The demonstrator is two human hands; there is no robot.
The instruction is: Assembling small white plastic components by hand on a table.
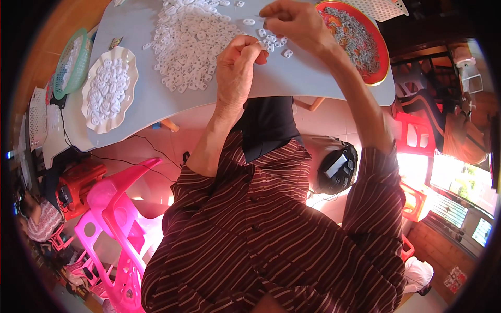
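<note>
Progress: looks part-way, my judgement; which pieces are done, cannot tell.
Pile (193, 47): big heap of white pieces, loose on table (151, 104), from far edge toward middle; likely much left.
Dish (132, 81): full of white pieces, at near left corner; maybe the set-apart share, unconfirmed.
Basket (80, 73): more white pieces, past left edge; stage unclear.
Tray (384, 62): grey bits (355, 36) spread inside, plenty left; at right edge.
Loose pieces (271, 40): small group on table, between pile and tray, just beside both hands.
Left hand (237, 65): over middle of table, right of pile; thumb and fingertips together, pinched; whether a piece is in the pinch, cannot tell.
Right hand (296, 23): nearer far edge, between loose pieces and tray; fingers bent, tips pointing left; grip state cannot tell.
Arms: both reach over near edge; left elbow bent, forearm rising steeply; right stretched farther, forearm angled in past tray, wrist bent leftward.
</note>
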